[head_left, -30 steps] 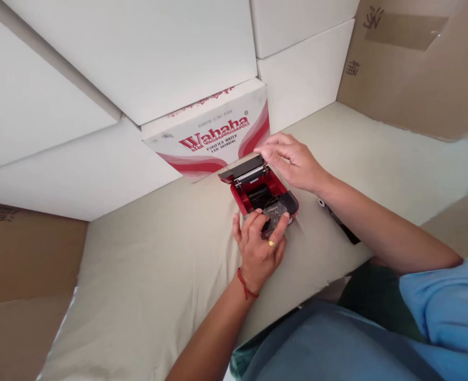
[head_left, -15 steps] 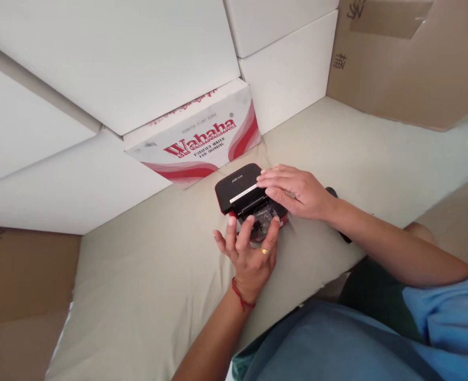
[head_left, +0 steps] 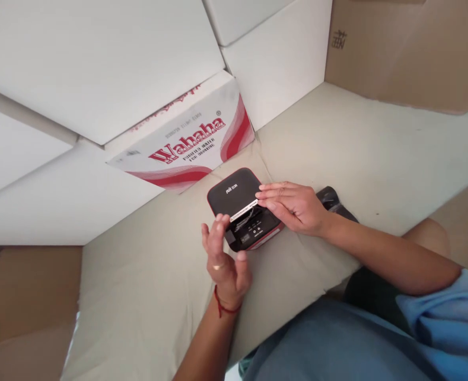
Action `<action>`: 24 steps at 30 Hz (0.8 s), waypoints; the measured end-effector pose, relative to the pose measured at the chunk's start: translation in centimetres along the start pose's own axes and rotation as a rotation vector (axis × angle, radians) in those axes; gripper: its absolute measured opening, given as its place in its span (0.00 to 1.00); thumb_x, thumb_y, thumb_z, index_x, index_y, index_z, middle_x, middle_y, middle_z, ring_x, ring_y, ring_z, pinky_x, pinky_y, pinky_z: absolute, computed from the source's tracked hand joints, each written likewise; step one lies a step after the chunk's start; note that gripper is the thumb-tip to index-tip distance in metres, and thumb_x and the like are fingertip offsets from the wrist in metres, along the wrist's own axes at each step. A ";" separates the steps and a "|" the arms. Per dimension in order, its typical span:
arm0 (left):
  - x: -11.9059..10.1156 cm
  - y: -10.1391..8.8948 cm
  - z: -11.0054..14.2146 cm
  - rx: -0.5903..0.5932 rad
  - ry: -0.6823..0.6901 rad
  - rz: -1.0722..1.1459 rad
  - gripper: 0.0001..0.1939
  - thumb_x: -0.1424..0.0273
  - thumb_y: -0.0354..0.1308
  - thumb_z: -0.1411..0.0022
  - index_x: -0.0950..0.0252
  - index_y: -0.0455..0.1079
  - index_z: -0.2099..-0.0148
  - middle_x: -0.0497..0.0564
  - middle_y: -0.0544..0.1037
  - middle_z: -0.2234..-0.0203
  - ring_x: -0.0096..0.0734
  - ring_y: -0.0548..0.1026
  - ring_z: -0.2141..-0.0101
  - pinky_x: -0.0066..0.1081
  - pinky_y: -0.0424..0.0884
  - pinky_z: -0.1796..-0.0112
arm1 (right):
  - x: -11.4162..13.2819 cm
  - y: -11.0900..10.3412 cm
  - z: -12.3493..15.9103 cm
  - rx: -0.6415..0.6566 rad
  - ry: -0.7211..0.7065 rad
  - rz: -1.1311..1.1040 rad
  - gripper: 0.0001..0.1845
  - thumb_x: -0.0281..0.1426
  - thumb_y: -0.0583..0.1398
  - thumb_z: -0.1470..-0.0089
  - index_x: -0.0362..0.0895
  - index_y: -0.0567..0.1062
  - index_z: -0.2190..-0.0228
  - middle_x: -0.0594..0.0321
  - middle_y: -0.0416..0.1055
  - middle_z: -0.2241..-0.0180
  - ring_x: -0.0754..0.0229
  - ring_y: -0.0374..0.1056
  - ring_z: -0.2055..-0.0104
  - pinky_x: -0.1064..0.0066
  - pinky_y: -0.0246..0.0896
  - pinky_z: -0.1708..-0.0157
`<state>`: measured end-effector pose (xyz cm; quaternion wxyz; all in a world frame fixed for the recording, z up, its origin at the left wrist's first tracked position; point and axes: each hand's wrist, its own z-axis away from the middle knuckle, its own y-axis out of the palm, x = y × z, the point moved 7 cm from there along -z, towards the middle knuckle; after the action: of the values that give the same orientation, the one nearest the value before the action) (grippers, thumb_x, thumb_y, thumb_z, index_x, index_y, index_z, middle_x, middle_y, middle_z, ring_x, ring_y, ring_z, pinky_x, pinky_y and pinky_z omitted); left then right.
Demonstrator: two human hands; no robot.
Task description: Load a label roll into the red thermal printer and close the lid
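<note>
A small black-and-red device (head_left: 229,200) rests on the cloth-covered surface. Its rear panel carries a pale logo and a white printed strip (head_left: 243,211) along the front edge. In front of that strip lies a lower black section with small marked buttons and a clear, shiny part; its inside is hard to make out. My left hand (head_left: 226,267) is at the device's left side, fingertips by the strip's left end, thumb spread away. My right hand (head_left: 293,208) lies with straight fingers over the device's right side, fingertips touching near the strip's right end.
Behind the device stands a white-and-red Wahaha water carton (head_left: 190,143), with large white boxes (head_left: 273,74) around it. Brown cardboard panels (head_left: 401,58) stand at both sides. A glossy black object (head_left: 333,201) lies beyond my right wrist.
My left hand has drawn back leftward from the device's front, and its thumb has come off. The clear part no longer stands out at the front; buttons now show there. My right hand stays put.
</note>
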<state>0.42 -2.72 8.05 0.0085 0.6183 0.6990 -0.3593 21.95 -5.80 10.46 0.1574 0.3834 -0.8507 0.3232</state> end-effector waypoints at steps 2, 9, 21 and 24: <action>1.7 -0.5 -0.3 -0.014 -0.121 0.024 0.26 0.64 0.47 0.18 0.57 0.66 0.24 0.57 0.74 0.29 0.45 0.67 0.25 0.56 0.53 0.23 | 0.2 0.0 0.1 0.011 -0.017 -0.012 0.16 0.29 0.58 0.26 0.42 0.87 0.52 0.53 0.87 0.49 0.54 0.83 0.41 0.58 0.80 0.38; 3.7 -0.7 -0.9 -0.021 -0.165 0.065 0.25 0.62 0.41 0.15 0.56 0.81 0.40 0.52 0.84 0.39 0.42 0.74 0.31 0.55 0.58 0.24 | 0.5 -0.4 0.5 0.060 0.005 0.038 0.15 0.30 0.59 0.26 0.42 0.86 0.52 0.54 0.86 0.47 0.53 0.81 0.38 0.58 0.78 0.38; 4.6 -0.1 -0.3 -0.051 -0.335 0.287 0.16 0.64 0.58 0.23 0.51 0.80 0.38 0.50 0.80 0.36 0.45 0.67 0.26 0.55 0.57 0.24 | 1.8 0.8 1.4 0.116 -0.136 -0.143 0.18 0.42 0.58 0.26 0.47 0.85 0.53 0.57 0.85 0.48 0.49 0.69 0.32 0.47 0.57 0.25; 5.4 0.4 0.1 -0.071 -0.527 0.508 0.29 0.59 0.66 0.30 0.44 0.71 0.29 0.47 0.70 0.26 0.49 0.58 0.22 0.50 0.59 0.24 | 1.5 -0.1 1.4 0.019 -0.126 -0.149 0.19 0.41 0.58 0.26 0.48 0.86 0.61 0.57 0.79 0.58 0.51 0.69 0.42 0.54 0.69 0.38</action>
<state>-0.48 1.85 5.33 0.2986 0.6575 0.5090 -0.4684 20.96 -7.60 10.24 0.1237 0.4665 -0.8251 0.2938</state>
